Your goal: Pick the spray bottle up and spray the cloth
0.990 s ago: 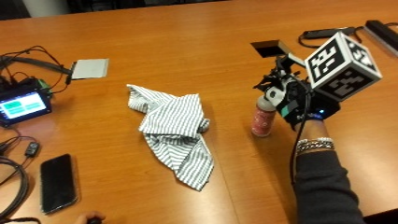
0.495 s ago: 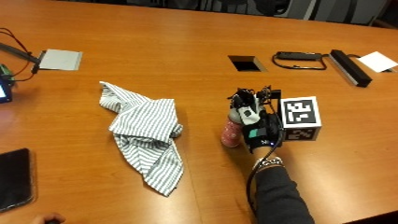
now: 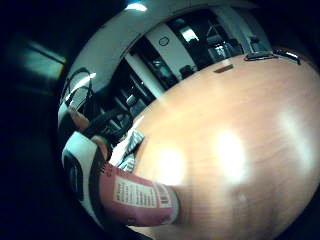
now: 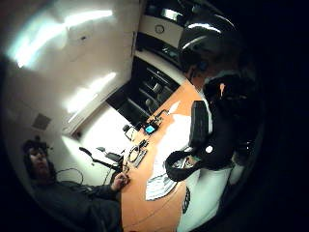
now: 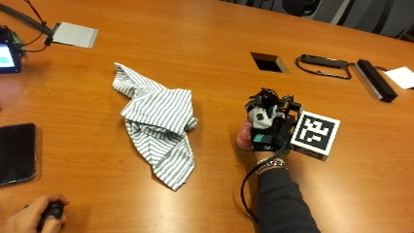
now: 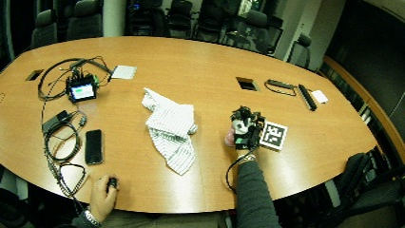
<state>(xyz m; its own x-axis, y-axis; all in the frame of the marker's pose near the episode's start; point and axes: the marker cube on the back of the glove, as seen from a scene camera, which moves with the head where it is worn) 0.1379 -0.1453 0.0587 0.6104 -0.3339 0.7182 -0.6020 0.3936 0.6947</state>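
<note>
- Black-gloved right hand (image 5: 267, 127), fingers curled round the pink spray bottle with printed label (image 5: 244, 136), bottle upright at the wooden table (image 5: 194, 39).
- Crumpled grey-and-white striped cloth (image 5: 158, 124) lay on the table near that hand, on its thumb side, not touching the bottle.

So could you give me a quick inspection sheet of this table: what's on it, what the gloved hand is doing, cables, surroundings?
Surface: oval orange-brown wooden table, with a rectangular cable hatch.
Job's things: pink labelled spray bottle, held; crumpled grey-and-white striped cloth lying beside it, apart.
Clutter: black phone, grey flat pad, small lit screen, black bar, white card.
Hand: black-gloved right hand, fingers curled round the bottle.
Cables: black leads looped near the screen and phone.
Surroundings: black office chairs along the far side.
</note>
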